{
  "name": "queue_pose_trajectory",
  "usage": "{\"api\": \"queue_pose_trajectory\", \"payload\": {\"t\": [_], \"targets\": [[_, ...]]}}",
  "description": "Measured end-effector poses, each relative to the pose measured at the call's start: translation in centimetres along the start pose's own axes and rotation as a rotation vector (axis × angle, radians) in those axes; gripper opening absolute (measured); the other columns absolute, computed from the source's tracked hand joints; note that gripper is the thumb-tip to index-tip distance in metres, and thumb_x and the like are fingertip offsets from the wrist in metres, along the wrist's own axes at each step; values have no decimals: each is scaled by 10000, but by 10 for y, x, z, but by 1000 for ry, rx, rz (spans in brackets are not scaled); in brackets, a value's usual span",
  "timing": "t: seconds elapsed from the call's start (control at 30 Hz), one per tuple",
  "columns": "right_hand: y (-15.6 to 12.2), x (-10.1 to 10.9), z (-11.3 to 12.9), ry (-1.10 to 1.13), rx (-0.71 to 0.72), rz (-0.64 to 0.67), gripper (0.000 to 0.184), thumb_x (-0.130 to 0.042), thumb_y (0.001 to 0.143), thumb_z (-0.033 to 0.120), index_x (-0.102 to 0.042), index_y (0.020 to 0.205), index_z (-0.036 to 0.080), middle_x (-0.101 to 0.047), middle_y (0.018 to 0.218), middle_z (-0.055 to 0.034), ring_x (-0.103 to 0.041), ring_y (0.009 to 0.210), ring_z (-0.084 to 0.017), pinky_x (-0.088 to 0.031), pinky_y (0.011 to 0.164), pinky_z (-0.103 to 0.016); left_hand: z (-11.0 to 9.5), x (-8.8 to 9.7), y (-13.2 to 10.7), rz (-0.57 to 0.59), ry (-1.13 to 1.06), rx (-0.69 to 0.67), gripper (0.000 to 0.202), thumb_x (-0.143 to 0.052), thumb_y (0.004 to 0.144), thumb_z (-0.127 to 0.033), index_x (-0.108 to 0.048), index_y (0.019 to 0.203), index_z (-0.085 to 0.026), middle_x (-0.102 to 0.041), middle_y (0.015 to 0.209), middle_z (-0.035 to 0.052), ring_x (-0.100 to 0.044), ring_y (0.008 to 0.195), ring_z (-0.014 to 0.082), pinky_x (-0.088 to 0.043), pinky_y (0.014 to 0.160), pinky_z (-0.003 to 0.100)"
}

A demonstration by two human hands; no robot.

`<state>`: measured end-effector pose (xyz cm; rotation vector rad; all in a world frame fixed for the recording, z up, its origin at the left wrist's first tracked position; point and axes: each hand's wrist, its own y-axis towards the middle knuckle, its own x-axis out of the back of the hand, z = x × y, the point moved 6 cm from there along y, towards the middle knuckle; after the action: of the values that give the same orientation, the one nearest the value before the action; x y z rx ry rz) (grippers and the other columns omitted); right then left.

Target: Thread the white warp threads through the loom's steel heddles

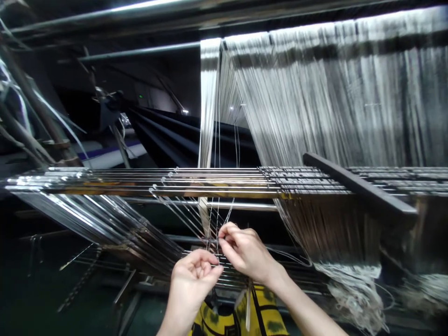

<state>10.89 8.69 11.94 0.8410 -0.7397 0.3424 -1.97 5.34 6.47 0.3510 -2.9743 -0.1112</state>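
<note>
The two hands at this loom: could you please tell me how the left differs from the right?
The left hand sits lower, palm up, fingers curled; the right hand sits higher, back upward. The right pinches warp threads; the left's grip is unclear. Both are bare, among the same threads.

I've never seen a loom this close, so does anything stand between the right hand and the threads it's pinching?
Nothing visible does: the right hand touches the pale warp threads at its fingertips. Thin metal rods cross just below, beside the left hand.
</note>
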Motion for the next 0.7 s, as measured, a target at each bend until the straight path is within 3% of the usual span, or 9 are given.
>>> {"api": "queue_pose_trajectory", "payload": {"t": [0.1, 0.2, 0.33, 0.47, 0.6, 0.7], "targets": [[-3, 2, 2, 41, 79, -21, 128, -418, 842, 114, -518, 907, 160, -621, 825, -27, -575, 620, -107, -391, 592, -203, 1, 6, 1, -94, 151, -62, 153, -697, 582, -279, -645, 650, -152, -442, 479, -52, -391, 448, 74, -336, 430, 171], [-8, 7, 5, 122, 173, -53, 197, -413, 853, 119, -540, 1000, 154, -634, 783, -26, -561, 581, -98, -393, 567, -193, 6, 6, -1, -94, 60, -43, 227, -636, 679, -363, -643, 784, -161, -519, 552, -29, -461, 492, 95, -392, 468, 186], [-5, 6, 6, 46, 128, -21, 132, -434, 833, 151, -555, 885, 139, -548, 576, 21, -414, 393, -76, -335, 454, -202, -5, -3, -11, -49, -80, -53, 205, -577, 744, -355, -601, 798, -158, -528, 575, -24, -479, 499, 98, -392, 458, 187], [0, 1, 8, -17, 83, 55, 91, -429, 811, 130, -514, 835, 150, -556, 601, 13, -454, 437, -94, -360, 491, -211, -21, -7, -18, -33, -5, -132, 159, -553, 760, -312, -584, 738, -158, -462, 508, -45, -437, 454, 87, -358, 438, 184], [-8, 7, 12, 85, 179, 16, 186, -401, 840, 119, -525, 977, 144, -623, 764, -35, -535, 552, -107, -372, 532, -206, -11, -1, -16, -59, -25, -84, 198, -532, 777, -344, -561, 693, -167, -443, 495, -53, -385, 425, 68, -306, 408, 168], [-10, 8, 14, 123, 186, 15, 180, -407, 850, 135, -552, 956, 140, -591, 656, -8, -488, 483, -91, -342, 491, -199, -1, -3, -19, -44, -81, -32, 205, -511, 795, -361, -566, 738, -171, -513, 529, -39, -351, 359, 49, -266, 362, 169]]}}
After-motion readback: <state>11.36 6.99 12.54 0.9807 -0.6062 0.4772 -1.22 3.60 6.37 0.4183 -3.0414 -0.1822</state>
